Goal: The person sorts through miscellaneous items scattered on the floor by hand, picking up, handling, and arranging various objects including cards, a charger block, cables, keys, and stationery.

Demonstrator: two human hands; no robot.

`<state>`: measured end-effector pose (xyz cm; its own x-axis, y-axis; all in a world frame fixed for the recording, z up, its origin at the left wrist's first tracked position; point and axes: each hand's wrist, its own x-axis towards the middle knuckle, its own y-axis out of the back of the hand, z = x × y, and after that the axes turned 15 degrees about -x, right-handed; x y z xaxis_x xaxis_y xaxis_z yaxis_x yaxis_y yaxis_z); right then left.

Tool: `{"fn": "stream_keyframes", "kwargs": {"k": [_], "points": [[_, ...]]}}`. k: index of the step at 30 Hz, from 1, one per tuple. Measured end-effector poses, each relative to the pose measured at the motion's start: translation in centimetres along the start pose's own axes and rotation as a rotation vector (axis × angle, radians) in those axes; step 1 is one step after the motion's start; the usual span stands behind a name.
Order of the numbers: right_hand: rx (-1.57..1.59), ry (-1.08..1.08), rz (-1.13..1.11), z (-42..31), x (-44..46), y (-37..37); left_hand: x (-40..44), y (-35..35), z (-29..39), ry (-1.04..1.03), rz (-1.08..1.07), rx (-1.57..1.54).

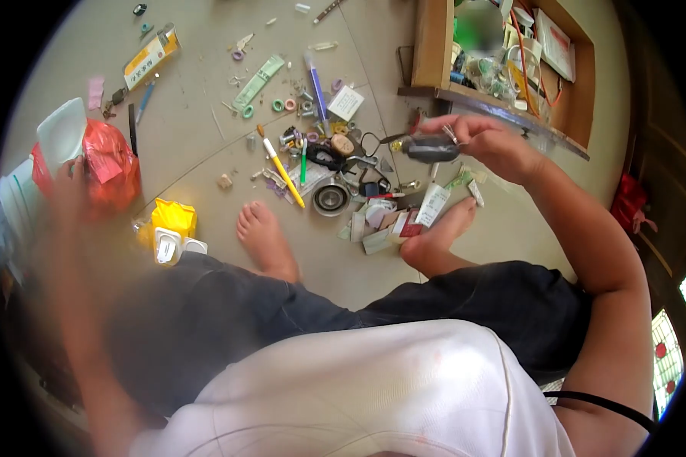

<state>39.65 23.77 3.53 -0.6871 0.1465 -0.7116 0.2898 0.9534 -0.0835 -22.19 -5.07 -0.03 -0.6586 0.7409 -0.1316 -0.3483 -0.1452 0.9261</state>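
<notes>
My right hand (497, 146) is closed, pinching a dark grey item with a brass-coloured end (433, 148); its exact kind does not show. It hangs above the pile of small things, in front of the drawer. My left hand (70, 181) is at the far left, against a red plastic bag (113, 169) with a white panel (62, 131) standing in it. Blur hides the fingers of that hand, so whether it grips anything is unclear. Between my feet and the drawer lie a yellow marker (283, 171), a green pen (303, 161), a purple pen (316, 87) and a round metal part (331, 198).
A wooden drawer (427, 46) full of cables and small items sits at the upper right. A yellow packet (174, 218) lies near my left knee. Cards (381, 238) and a white tag (434, 204) are by my right foot. A yellow-and-white box (151, 57) rests at upper left.
</notes>
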Motion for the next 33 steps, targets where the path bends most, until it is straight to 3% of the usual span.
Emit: {"fn": "stream_keyframes", "kwargs": {"k": [2,5,10,12,13,15,19,21,24,25,27,33], "points": [[0.393,0.195,-0.047,-2.2,0.4,0.4,0.7,-0.2,-1.7,-0.073,-0.060,-0.129],[0.560,0.397,-0.033,-5.0,1.3,0.6,0.8,0.3,-1.6,-0.046,-0.089,-0.064],[0.840,0.453,-0.065,-6.3,1.4,0.9,0.8,1.1,0.2,-0.034,-0.027,0.149],[0.948,0.344,0.107,-6.7,1.1,0.6,0.5,1.3,1.2,-0.021,-0.024,0.216],[1.007,0.404,0.031,-6.1,1.2,0.9,0.4,1.5,2.0,0.009,-0.034,0.233],[1.035,0.439,0.016,-5.0,1.3,1.3,-0.6,2.1,5.1,0.153,-0.107,0.210],[1.070,0.445,0.103,-4.4,0.9,2.5,-0.2,1.9,3.4,0.168,-0.109,0.147],[1.082,0.383,0.268,-4.9,0.5,2.8,0.1,1.1,1.6,-0.038,0.119,0.128],[1.065,0.368,0.391,-4.8,0.2,3.8,0.4,1.3,3.9,-0.203,0.150,-0.009],[1.078,0.416,0.335,-4.5,0.2,4.2,0.7,1.2,4.1,-0.207,0.150,-0.013],[1.072,0.400,0.382,-4.4,0.1,4.7,1.4,0.9,4.4,-0.432,0.126,0.040],[1.048,0.390,0.434,-3.1,-0.4,5.9,-0.4,-0.5,11.2,-0.219,-0.105,-0.350]]}}
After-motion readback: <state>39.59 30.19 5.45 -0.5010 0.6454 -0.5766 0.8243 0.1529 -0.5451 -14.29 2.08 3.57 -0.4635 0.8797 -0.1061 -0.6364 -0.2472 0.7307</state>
